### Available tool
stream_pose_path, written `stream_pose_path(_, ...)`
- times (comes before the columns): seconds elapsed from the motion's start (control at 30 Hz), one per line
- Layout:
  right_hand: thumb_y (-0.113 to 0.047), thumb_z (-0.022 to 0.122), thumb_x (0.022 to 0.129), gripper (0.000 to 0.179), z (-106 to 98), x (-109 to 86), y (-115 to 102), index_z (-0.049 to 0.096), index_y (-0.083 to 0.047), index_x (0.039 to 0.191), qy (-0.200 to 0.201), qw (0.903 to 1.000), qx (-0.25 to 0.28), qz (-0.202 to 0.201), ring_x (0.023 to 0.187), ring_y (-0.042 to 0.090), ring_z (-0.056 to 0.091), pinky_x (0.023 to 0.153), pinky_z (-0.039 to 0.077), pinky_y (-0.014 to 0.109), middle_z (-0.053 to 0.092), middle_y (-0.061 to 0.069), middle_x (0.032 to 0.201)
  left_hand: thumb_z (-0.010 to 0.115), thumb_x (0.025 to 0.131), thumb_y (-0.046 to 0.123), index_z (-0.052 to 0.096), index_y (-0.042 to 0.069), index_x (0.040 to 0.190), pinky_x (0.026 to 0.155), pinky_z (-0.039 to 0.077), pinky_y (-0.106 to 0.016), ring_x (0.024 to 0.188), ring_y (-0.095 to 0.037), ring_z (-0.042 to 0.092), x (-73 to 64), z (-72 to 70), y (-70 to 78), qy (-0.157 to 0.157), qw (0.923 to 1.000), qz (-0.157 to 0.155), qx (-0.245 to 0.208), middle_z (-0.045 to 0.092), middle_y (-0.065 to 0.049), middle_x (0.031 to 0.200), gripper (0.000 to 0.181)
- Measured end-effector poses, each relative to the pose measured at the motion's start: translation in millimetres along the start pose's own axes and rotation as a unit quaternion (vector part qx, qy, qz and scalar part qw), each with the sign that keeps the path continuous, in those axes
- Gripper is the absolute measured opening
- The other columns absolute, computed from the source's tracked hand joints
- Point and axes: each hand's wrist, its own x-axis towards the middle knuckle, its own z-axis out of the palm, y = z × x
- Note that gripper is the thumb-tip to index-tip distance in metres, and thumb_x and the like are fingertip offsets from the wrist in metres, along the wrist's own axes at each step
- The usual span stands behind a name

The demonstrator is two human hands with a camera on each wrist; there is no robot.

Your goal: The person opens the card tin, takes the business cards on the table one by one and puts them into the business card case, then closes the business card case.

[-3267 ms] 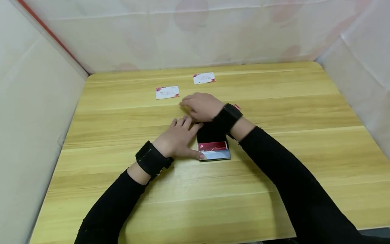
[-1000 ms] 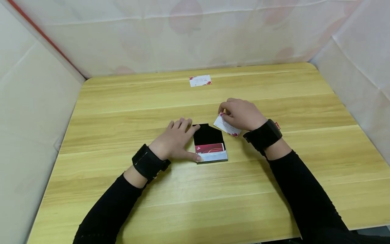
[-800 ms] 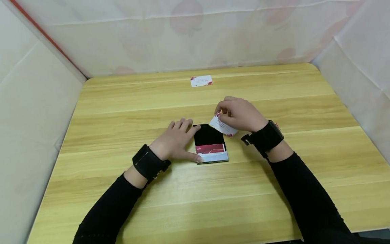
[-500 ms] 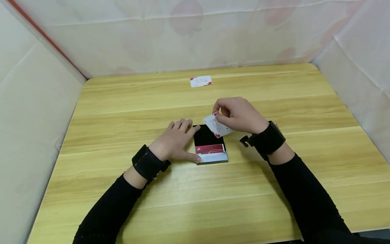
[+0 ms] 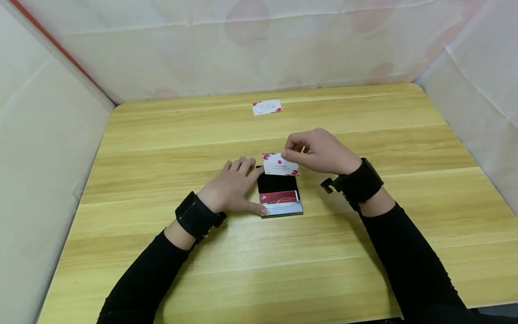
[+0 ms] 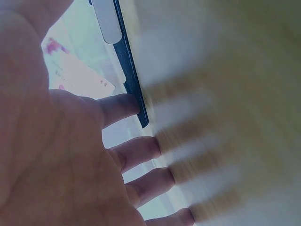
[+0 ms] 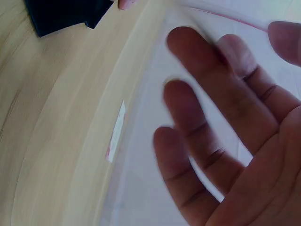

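A black card holder (image 5: 277, 183) lies open on the table, with a red card (image 5: 279, 197) showing above its pale silvery lower part. My left hand (image 5: 228, 189) is spread along the holder's left side; its thumb presses the lower left corner and the index fingertip touches the upper left one. In the left wrist view the holder's dark edge (image 6: 129, 70) runs past that index finger. Thumb and index finger of my right hand (image 5: 317, 150) pinch a white business card (image 5: 279, 165) with floral corners by its right end. This card overlaps the upper flap, its logo side showing.
Another white floral business card (image 5: 267, 107) lies flat near the far edge of the wooden table (image 5: 182, 135); the right wrist view shows this card (image 7: 116, 132) at a slant. Pale cloth walls (image 5: 332, 49) stand at the back and both sides.
The left business card was picked up from the table. My right hand has brought it leftward over the flap, turning it level with its logo side showing. My left hand has stayed put.
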Motion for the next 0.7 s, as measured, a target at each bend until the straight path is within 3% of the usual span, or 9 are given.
stream_pose_path(0.13,-0.02,0.068,0.093,0.005,0.2,1.2,0.3,0.066,-0.021,0.088,-0.004,0.9997,-0.01,-0.023,0.074,0.006,0.061,0.06,0.049,0.03,0.07,-0.011,0.082,0.059,0.072,0.085,0.025,0.018,0.159,0.118,0.016,-0.063,0.15,-0.041,0.014,-0.5,0.1,-0.8,0.003,1.0,-0.001,-0.001,0.02,-0.016,0.162,0.115)
stream_pose_path(0.27,-0.008,0.065,0.09,0.009,0.9,1.9,0.2,0.064,-0.017,0.092,-0.011,0.9996,-0.007,-0.027,0.067,0.008,0.06,0.056,0.048,0.029,0.07,-0.007,0.081,0.059,0.072,0.085,0.028,0.017,0.158,0.118,0.017,-0.063,0.15,-0.04,0.015,-0.5,0.2,-2.2,0.008,1.0,0.002,0.003,0.021,-0.016,0.161,0.114)
stream_pose_path(0.5,-0.011,0.066,0.09,0.027,2.7,2.4,-0.8,0.067,-0.017,0.116,-0.027,0.9996,-0.005,-0.001,0.067,0.01,0.06,0.062,0.052,0.03,0.071,-0.007,0.082,0.059,0.074,0.084,0.031,0.013,0.157,0.118,0.017,-0.063,0.15,-0.041,0.016,-2.9,1.5,-2.2,0.008,0.9999,0.006,0.005,0.022,-0.018,0.161,0.113)
stream_pose_path(0.7,-0.009,0.065,0.09,0.015,3.4,2.5,-3.3,0.071,-0.019,0.099,-0.043,0.9989,0.019,0.005,0.065,0.012,0.059,0.058,0.051,0.03,0.07,-0.008,0.084,0.059,0.073,0.085,0.031,0.011,0.157,0.118,0.018,-0.062,0.15,-0.042,0.015,-3.1,1.2,-1.6,0.01,0.9999,0.001,0.007,0.021,-0.018,0.162,0.115)
